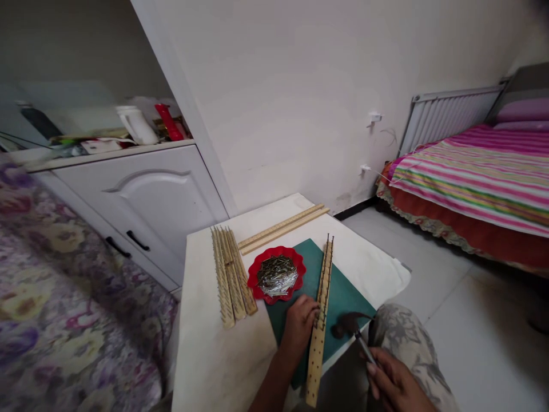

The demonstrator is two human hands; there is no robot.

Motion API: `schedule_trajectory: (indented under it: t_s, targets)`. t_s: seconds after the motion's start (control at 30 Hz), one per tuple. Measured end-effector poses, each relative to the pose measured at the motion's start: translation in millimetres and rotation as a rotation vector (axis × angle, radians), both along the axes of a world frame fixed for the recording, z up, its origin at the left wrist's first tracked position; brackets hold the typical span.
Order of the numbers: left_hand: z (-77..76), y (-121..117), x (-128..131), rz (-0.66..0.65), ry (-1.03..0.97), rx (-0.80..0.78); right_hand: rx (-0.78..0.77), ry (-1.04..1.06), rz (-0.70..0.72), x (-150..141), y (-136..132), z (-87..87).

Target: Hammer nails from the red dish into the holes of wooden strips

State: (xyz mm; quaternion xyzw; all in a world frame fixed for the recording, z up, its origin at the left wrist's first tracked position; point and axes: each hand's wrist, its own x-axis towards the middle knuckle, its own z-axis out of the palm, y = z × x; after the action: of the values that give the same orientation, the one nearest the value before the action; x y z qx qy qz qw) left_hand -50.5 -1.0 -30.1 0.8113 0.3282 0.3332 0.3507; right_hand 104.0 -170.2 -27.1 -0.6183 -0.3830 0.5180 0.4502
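My left hand is closed against the side of a long wooden strip studded with nails, which lies lengthwise over a green cutting mat. What its fingertips pinch is too small to see. My right hand grips the handle of a dark hammer, whose blurred head hovers just right of the strip. A red scalloped dish heaped with loose nails sits just beyond my left hand.
Several finished nailed strips lie side by side left of the dish. Two bare wooden strips rest at the table's far edge. The white table stands between a floral sofa, a white cabinet and a striped bed.
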Motion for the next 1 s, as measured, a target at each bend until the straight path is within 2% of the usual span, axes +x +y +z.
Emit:
schedule_trajectory:
  t_s: [0.13, 0.3, 0.47, 0.67, 1.0]
  targets:
    - [1.7, -0.2, 1.2, 0.023, -0.014, -0.020, 0.045, -0.039, -0.017, 0.0, -1.6, 9.3]
    - [0.2, -0.1, 1.6, 0.028, -0.033, -0.022, 0.137, -0.197, -0.022, 6.9, 5.6, 40.3]
    - [-1.5, -0.5, 1.1, 0.035, -0.054, -0.023, 0.243, -0.389, 0.119, 4.7, 28.1, 60.7]
    - [0.9, -1.8, 0.0, 0.037, -0.026, -0.032, 0.344, -0.576, 0.196, -5.3, 45.2, 64.8]
    - [-0.1, -1.8, 0.5, 0.033, -0.036, -0.035, 0.324, -0.714, 0.248, -6.4, 45.6, 64.8]
